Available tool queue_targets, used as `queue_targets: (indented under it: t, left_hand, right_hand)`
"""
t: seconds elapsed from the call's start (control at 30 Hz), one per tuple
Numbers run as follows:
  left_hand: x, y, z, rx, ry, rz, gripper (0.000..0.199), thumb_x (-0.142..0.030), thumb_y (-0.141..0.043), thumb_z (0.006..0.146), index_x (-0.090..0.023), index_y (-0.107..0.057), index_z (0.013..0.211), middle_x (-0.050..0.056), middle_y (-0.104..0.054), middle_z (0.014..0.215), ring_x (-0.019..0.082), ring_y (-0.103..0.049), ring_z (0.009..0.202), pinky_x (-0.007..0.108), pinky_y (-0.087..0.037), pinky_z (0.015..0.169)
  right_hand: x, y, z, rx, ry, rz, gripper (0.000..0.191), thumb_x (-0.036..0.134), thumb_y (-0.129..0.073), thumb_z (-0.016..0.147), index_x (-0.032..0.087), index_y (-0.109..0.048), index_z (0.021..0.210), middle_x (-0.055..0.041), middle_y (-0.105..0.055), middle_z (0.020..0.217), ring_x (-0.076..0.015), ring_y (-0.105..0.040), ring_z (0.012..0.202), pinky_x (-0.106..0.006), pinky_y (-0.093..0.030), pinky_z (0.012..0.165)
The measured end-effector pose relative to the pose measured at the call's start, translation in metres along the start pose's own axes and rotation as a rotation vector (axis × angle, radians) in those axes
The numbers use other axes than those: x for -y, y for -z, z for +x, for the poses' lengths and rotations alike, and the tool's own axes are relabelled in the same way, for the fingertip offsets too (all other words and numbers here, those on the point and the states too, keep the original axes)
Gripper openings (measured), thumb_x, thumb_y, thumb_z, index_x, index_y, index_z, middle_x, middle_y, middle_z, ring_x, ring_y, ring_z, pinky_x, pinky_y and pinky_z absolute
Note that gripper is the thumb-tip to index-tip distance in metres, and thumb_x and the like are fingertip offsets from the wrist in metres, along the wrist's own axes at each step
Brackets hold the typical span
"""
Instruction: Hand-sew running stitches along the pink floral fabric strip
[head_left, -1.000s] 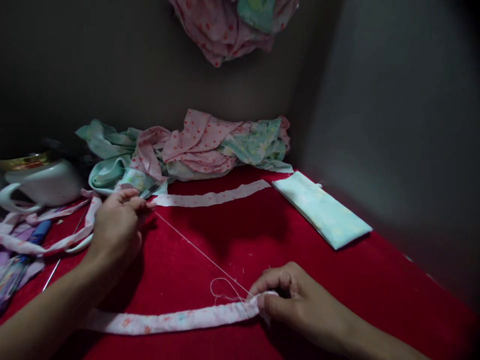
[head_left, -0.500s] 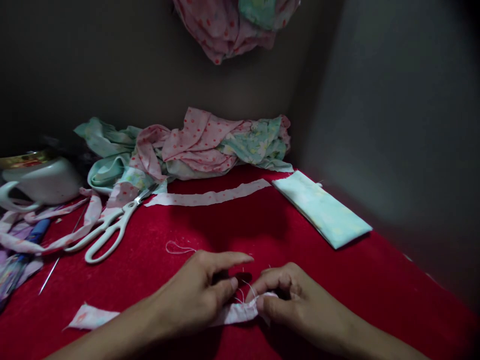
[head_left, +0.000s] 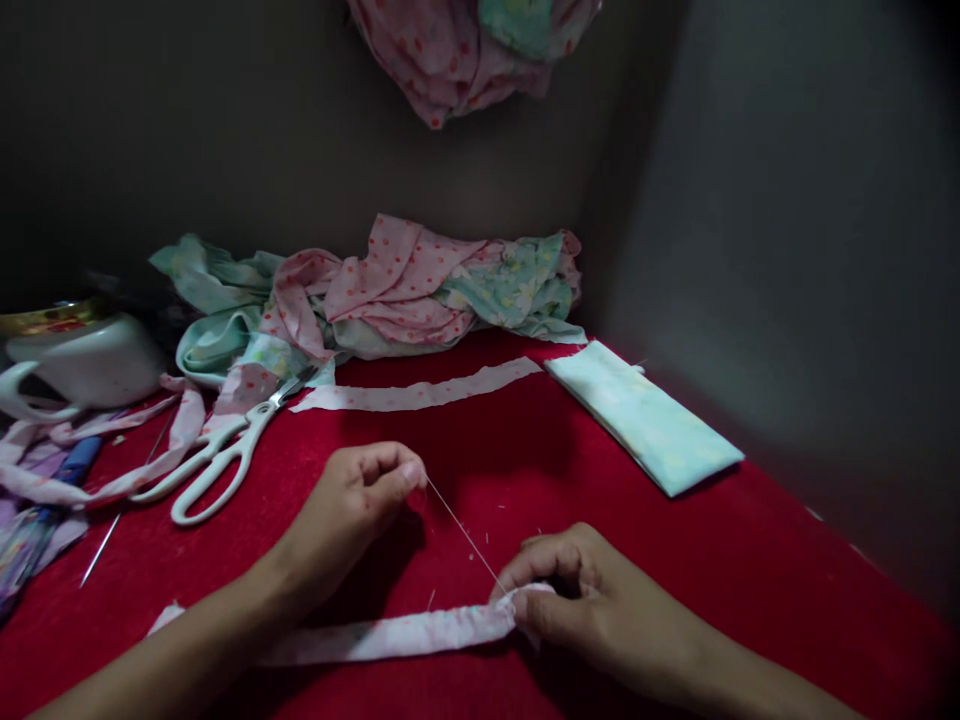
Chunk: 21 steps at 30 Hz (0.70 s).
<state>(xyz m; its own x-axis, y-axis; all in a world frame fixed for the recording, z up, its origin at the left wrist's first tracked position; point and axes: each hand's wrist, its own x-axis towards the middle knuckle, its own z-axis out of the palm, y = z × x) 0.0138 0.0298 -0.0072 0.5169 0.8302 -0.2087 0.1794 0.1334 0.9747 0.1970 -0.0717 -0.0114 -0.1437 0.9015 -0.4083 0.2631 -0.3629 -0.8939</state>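
Observation:
A white thread (head_left: 463,530) runs taut in a slanting line between my two hands. Its upper end is pinched between the thumb and forefinger of my left hand (head_left: 367,500), which is raised over the red cloth. My right hand (head_left: 592,605) is closed on the right end of a narrow pale pink fabric strip (head_left: 397,635), where the thread meets the fabric. Leftward the strip lies along the surface, passing under my left forearm. Whether a needle is in either hand, I cannot make out.
White-handled scissors (head_left: 225,455) lie at the left, close to a thin metal rod (head_left: 105,545) and a white mug (head_left: 90,365). Behind are a second strip (head_left: 420,393), a heap of printed fabric (head_left: 405,285) and folded mint fabric (head_left: 645,415). Red cloth (head_left: 675,600) covers the table.
My left hand has moved up and left from the strip, closing its fingers on the thread and drawing it tight. My right hand has stayed in place on the strip.

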Motion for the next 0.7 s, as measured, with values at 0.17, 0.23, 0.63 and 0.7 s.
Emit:
queue_targets:
  t: [0.17, 0.23, 0.63, 0.7]
  left_hand:
    - [0.001, 0.011, 0.004, -0.151, -0.008, -0.16, 0.023, -0.037, -0.061, 0.07, -0.017, -0.049, 0.067, -0.011, -0.028, 0.044, 0.004, -0.018, 0.037, 0.015, -0.014, 0.036]
    - [0.003, 0.012, 0.004, -0.2, -0.018, -0.202, 0.024, -0.036, -0.061, 0.07, -0.018, -0.046, 0.066, -0.011, -0.028, 0.046, 0.004, -0.02, 0.036, 0.015, -0.016, 0.036]
    - [-0.007, 0.012, -0.006, -0.162, 0.017, 0.025, 0.014, -0.021, -0.068, 0.066, -0.017, -0.055, 0.07, -0.005, -0.052, 0.057, 0.011, -0.049, 0.049, 0.019, -0.036, 0.047]
    - [-0.006, 0.019, -0.02, 0.077, 0.068, 0.313, 0.006, -0.017, -0.065, 0.067, -0.016, -0.059, 0.066, -0.002, -0.056, 0.059, 0.014, -0.051, 0.053, 0.02, -0.035, 0.048]
  right_hand:
    - [-0.003, 0.001, 0.001, 0.005, -0.007, 0.0, 0.023, 0.015, -0.052, 0.067, 0.012, -0.074, 0.073, 0.0002, -0.053, 0.054, -0.0099, -0.04, 0.051, -0.022, -0.029, 0.049]
    - [-0.003, 0.001, 0.0, -0.003, -0.022, -0.003, 0.023, 0.015, -0.051, 0.067, 0.011, -0.073, 0.074, 0.0004, -0.053, 0.053, -0.0096, -0.039, 0.05, -0.022, -0.028, 0.048]
    - [-0.003, 0.002, -0.001, -0.017, 0.016, -0.043, 0.02, 0.017, -0.05, 0.07, 0.013, -0.07, 0.071, 0.0023, -0.046, 0.052, -0.0097, -0.036, 0.049, -0.022, -0.027, 0.047]
    - [-0.002, 0.004, -0.001, -0.044, 0.01, -0.066, 0.02, 0.018, -0.05, 0.072, 0.012, -0.069, 0.072, 0.0022, -0.046, 0.052, -0.0099, -0.036, 0.049, -0.023, -0.027, 0.047]
